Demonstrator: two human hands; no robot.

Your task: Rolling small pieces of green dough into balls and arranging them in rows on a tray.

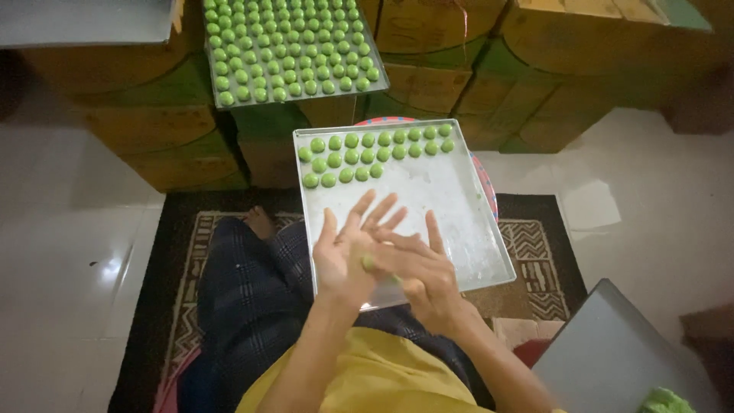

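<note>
Left hand (342, 256) and right hand (419, 271) press a small green dough piece (369, 262) between open palms.
Square metal tray (459, 222) below carries green dough balls (367, 154) (a fuller tray (294, 52) sits on yellow-green cartons (428, 76)); patterned rug (547, 252), white tiled floor (69, 229).

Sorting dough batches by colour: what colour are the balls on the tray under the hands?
Green, in the head view: dough balls on the metal tray.

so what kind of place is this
Probably a home sweet-making spot on the floor: square metal trays of small green dough balls, stacked cardboard boxes, a patterned rug.
</note>
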